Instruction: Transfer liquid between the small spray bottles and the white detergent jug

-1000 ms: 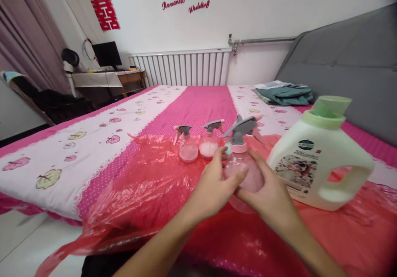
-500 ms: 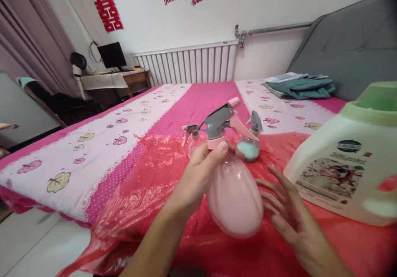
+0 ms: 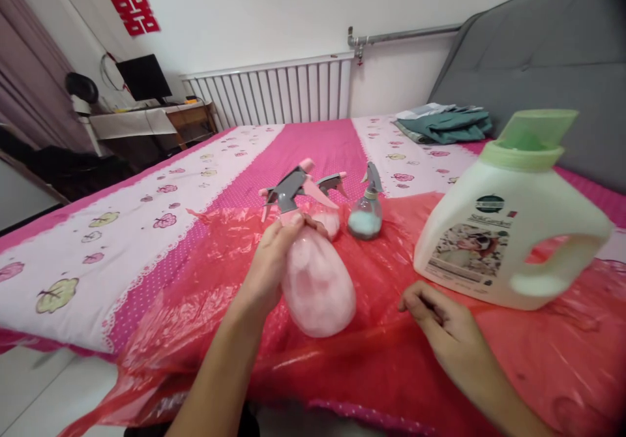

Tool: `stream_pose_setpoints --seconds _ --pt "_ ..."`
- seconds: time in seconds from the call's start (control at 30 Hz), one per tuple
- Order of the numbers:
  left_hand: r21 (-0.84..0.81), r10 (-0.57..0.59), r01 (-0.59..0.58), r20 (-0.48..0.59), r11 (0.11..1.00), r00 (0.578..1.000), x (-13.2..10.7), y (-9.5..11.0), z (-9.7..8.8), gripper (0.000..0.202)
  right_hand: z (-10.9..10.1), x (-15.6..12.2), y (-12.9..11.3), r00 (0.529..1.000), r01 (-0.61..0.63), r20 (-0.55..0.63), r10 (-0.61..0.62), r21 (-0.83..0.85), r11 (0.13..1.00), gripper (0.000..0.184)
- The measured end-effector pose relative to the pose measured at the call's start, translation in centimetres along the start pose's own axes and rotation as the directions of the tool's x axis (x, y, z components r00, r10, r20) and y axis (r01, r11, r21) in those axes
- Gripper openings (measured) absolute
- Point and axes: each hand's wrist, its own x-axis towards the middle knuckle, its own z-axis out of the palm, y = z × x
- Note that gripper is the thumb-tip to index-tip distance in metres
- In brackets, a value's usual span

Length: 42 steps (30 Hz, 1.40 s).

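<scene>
The left hand (image 3: 271, 254) grasps the neck of a clear, rounded plastic spray bottle (image 3: 320, 287) with a pale pink, frothy-looking content, thumb and fingers wrapped just below its grey-and-pink trigger head (image 3: 289, 192). The bottle is raised and tilted, head toward upper left, wide base toward lower right. A second ago both hands were around it; now the left alone supports it. The right hand (image 3: 443, 323) has drawn away to the right, apart from the bottle, fingers curled inward; nothing shows in it, though whether it closes fully is hidden. That likely leaves the right free for other handling.

Beneath lies a crinkled red plastic sheet (image 3: 205, 293). Beyond the bottle stand a partly hidden spray bottle with whitish-pink contents (image 3: 332, 220) and another holding pale blue-green liquid (image 3: 366, 218). Near the right hand stands a large cream plastic jug with a green cap (image 3: 523, 222). The sheet covers part of a pink-and-white patterned bedspread (image 3: 323, 143).
</scene>
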Motion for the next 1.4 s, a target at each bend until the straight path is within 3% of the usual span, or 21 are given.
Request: stream_pose_setpoints --seconds 0.13,0.2,0.27,0.37,0.43,0.5,0.63,0.73,0.8,0.93,1.03,1.2,1.3,1.4 --pt "0.039 0.033 -0.032 -0.028 0.999 0.999 -0.1 1.0 0.9 0.027 0.4 -0.2 0.8 0.995 0.046 0.095 -0.033 -0.136 0.990 0.046" --pt "-0.127 -0.015 0.014 -0.008 0.992 1.000 -0.2 1.5 1.5 0.029 0.5 -0.3 1.0 0.987 0.111 0.135 -0.085 -0.193 0.975 0.039" --pt "-0.202 -0.027 0.026 0.000 0.979 1.000 -0.2 1.7 2.0 0.031 0.7 -0.4 1.1 0.981 0.171 0.135 -0.143 -0.228 0.959 0.030" --pt "-0.073 0.002 -0.004 -0.036 0.997 0.999 -0.2 1.1 2.5 0.029 1.1 -0.7 0.9 0.967 0.254 0.100 -0.236 -0.253 0.934 0.024" --pt "-0.125 -0.075 0.068 -0.052 0.990 0.996 -0.2 0.6 2.7 0.033 1.3 -1.0 0.8 0.953 0.303 0.084 -0.291 -0.263 0.916 0.022" --pt "-0.159 -0.127 0.112 -0.087 0.981 0.988 -0.3 0.4 2.8 0.037 1.4 -1.3 0.7 0.937 0.350 0.078 -0.342 -0.268 0.898 0.021" --pt "0.061 0.008 0.000 -0.127 0.998 0.992 -0.9 1.3 2.6 0.031 0.9 -1.1 0.3 0.931 0.365 0.103 -0.351 -0.208 0.907 0.022" --pt "-0.134 -0.104 0.094 -0.072 0.987 0.992 -1.3 2.1 2.4 0.035 0.3 -0.8 0.0 0.929 0.370 0.083 -0.362 -0.129 0.920 0.026" --pt "-0.171 -0.116 0.103 -0.068 0.980 0.991 -1.3 2.3 2.5 0.036 0.1 -0.7 -0.1 0.925 0.379 0.054 -0.376 -0.091 0.921 0.030" --pt "0.095 0.026 -0.020 -0.054 0.995 0.998 -0.9 2.0 2.6 0.030 0.1 -0.9 0.2 0.958 0.288 -0.010 -0.288 0.015 0.957 0.029" --pt "0.159 0.053 -0.045 -0.043 0.986 0.998 -0.5 1.8 2.6 0.032 0.2 -0.8 0.6 0.977 0.213 -0.015 -0.213 0.090 0.973 0.028" --pt "0.127 0.109 -0.094 -0.118 0.987 0.987 -0.7 2.2 2.8 0.027 0.1 0.0 0.4 0.972 0.209 -0.120 -0.203 0.040 0.977 0.020" --pt "0.118 0.145 -0.131 -0.117 0.984 0.983 -1.0 2.5 3.1 0.027 -0.2 0.6 0.2 0.968 0.173 -0.191 -0.163 0.037 0.984 0.026" --pt "-0.045 0.062 -0.070 -0.145 0.997 0.987 -0.9 2.8 3.2 0.031 -0.8 1.2 0.3 0.986 0.038 -0.164 0.000 0.224 0.974 0.030"
